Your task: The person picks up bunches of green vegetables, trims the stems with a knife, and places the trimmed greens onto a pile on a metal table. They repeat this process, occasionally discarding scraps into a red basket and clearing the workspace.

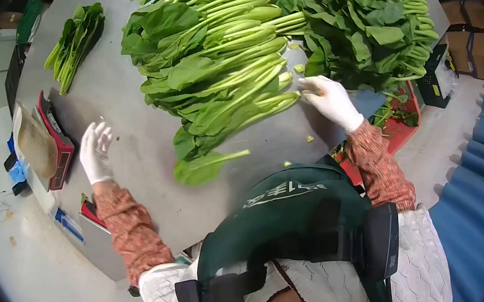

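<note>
My left hand (96, 151), in a white glove, hovers over the left part of the metal table (145, 199). Its fingers are apart and slightly bent, with nothing in them; a red scale (55, 146) is close by on its left. My right hand (329, 101), gloved too, is at the cut stem ends of a large pile of leafy greens (224, 52). Its fingers reach toward the stems, slightly curled, and no held item shows. One loose leaf (201, 167) lies at the near edge of the pile.
A small bunch of greens (75, 43) lies at the left. More greens (371, 31) are stacked at the back right. Below the table's right edge is a red crate (405, 126) with leaves. Cardboard boxes (477, 53) and a black crate (437, 78) stand beyond.
</note>
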Demonstrator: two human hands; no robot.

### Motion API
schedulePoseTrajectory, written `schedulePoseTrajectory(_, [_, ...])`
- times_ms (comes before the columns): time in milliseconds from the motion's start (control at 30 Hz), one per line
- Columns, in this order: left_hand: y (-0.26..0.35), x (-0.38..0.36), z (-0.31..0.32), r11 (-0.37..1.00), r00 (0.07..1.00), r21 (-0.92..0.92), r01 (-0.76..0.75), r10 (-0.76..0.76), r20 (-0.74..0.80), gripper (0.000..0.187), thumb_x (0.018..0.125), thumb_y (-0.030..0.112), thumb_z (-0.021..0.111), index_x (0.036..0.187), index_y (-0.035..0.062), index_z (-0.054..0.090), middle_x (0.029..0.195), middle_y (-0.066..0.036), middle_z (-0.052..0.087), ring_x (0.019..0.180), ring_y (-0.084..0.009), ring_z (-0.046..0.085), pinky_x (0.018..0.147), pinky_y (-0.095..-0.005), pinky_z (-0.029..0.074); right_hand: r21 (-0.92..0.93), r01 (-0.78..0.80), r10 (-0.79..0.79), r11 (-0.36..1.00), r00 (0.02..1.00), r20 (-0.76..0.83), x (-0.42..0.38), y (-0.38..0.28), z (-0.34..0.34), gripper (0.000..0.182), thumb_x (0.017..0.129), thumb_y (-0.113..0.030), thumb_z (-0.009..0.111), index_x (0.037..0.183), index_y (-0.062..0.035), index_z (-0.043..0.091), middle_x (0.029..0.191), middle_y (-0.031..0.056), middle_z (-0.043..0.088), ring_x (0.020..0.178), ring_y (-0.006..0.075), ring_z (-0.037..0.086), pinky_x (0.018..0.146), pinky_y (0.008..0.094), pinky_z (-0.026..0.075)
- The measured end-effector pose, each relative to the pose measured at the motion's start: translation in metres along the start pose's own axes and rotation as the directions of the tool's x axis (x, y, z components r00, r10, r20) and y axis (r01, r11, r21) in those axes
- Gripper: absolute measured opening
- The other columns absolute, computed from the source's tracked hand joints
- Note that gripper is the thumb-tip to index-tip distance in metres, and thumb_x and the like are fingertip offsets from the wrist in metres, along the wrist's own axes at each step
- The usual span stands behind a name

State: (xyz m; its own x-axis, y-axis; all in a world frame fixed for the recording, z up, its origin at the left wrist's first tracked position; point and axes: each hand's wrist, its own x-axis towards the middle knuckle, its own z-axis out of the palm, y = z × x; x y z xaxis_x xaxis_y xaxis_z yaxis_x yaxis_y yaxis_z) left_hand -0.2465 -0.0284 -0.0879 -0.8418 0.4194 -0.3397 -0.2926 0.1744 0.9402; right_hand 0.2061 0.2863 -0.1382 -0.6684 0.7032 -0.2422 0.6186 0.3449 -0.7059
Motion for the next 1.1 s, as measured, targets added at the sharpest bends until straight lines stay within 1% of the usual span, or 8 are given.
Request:
schedulePoseTrajectory(167, [-0.012,-0.122,0.089,0.972,0.975,0.090,-0.217,0.212,0.059,0.039,0.100,0.019,0.057,0.129,-0.0064,0.052,0.113,-0.018,0.065,0.095,-0.0225,0.067,0.084,-0.0320,0.053,-0.253,0.220,-0.224,0.942,0.975,0.014,-0.005,0.024,0.044,0.031,0.081,-0.021,0.069,0.109,-0.0090,0.065,0.093,0.0115,0.065,0.086,0.0287,0.066,0.075,0.0391,0.053])
schedulePoseTrajectory(300, [-0.029,-0.194,0.181,0.913,0.904,0.184,-0.363,0.297,0.309,0.032,0.090,0.003,0.066,0.121,-0.0019,0.062,0.109,-0.013,0.069,0.097,-0.0211,0.068,0.086,-0.0319,0.054,0.272,-0.045,-0.028,0.961,0.965,0.260,-0.023,0.001,0.007,0.032,0.083,-0.012,0.072,0.114,-0.0072,0.064,0.100,0.0073,0.067,0.086,0.0165,0.062,0.078,0.0304,0.050])
schedulePoseTrajectory(400, [-0.015,-0.232,0.244,0.110,0.439,0.451,-0.885,0.520,0.733,0.057,0.078,0.016,0.075,0.131,0.0030,0.056,0.124,-0.016,0.062,0.118,-0.0360,0.056,0.105,-0.0436,0.040,0.462,0.066,-0.183,0.884,0.960,0.213,-0.048,-0.029,-0.022,0.026,0.088,-0.005,0.069,0.114,-0.0050,0.067,0.092,-0.0007,0.065,0.082,0.0061,0.054,0.072,0.0222,0.047])
schedulePoseTrajectory(533, [-0.028,-0.250,0.273,0.339,0.493,0.367,-0.866,0.465,0.736,0.037,0.082,0.007,0.071,0.117,0.0052,0.061,0.097,-0.015,0.061,0.093,-0.0336,0.060,0.082,-0.0406,0.049,0.598,0.093,-0.208,0.796,0.970,0.126,-0.087,-0.062,-0.044,0.032,0.088,-0.003,0.068,0.119,-0.0052,0.066,0.086,0.0033,0.068,0.074,0.0097,0.061,0.066,0.0264,0.049])
schedulePoseTrajectory(633, [-0.030,-0.255,0.268,0.315,0.566,0.471,-0.824,0.471,0.677,0.031,0.082,0.004,0.071,0.111,0.0038,0.060,0.096,-0.015,0.061,0.090,-0.0342,0.060,0.080,-0.0400,0.050,0.248,0.447,-0.358,0.859,0.873,-0.331,-0.094,-0.031,-0.020,0.034,0.086,-0.001,0.065,0.120,-0.0049,0.065,0.090,0.0100,0.072,0.077,0.0198,0.068,0.066,0.0323,0.051])
schedulePoseTrajectory(900, [-0.030,-0.275,0.270,0.256,0.512,0.449,-0.856,0.540,0.668,0.030,0.079,0.002,0.073,0.106,0.0019,0.060,0.094,-0.016,0.061,0.086,-0.0336,0.061,0.077,-0.0386,0.050,0.253,0.307,-0.291,0.918,0.952,-0.097,-0.100,-0.017,0.002,0.039,0.084,-0.002,0.058,0.122,-0.0077,0.064,0.081,0.0185,0.068,0.074,0.0298,0.070,0.069,0.0368,0.054])
schedulePoseTrajectory(1033, [-0.021,-0.277,0.261,0.355,0.549,0.419,-0.836,0.570,0.612,0.030,0.080,0.001,0.072,0.107,0.0011,0.060,0.096,-0.014,0.063,0.086,-0.0291,0.064,0.078,-0.0345,0.051,0.318,-0.131,0.066,0.939,0.976,0.208,-0.090,0.025,0.010,0.026,0.096,-0.013,0.054,0.112,0.0027,0.066,0.072,0.0125,0.070,0.061,0.0181,0.067,0.065,0.0315,0.054])
schedulePoseTrajectory(1100, [-0.025,-0.275,0.252,0.443,0.635,0.455,-0.773,0.520,0.572,0.028,0.083,0.002,0.070,0.109,0.0021,0.060,0.095,-0.013,0.066,0.084,-0.0244,0.067,0.077,-0.0316,0.052,0.460,-0.075,0.017,0.885,0.992,0.129,-0.094,0.020,0.004,0.026,0.097,-0.014,0.054,0.109,0.0040,0.067,0.075,0.0114,0.071,0.064,0.0163,0.067,0.065,0.0297,0.053])
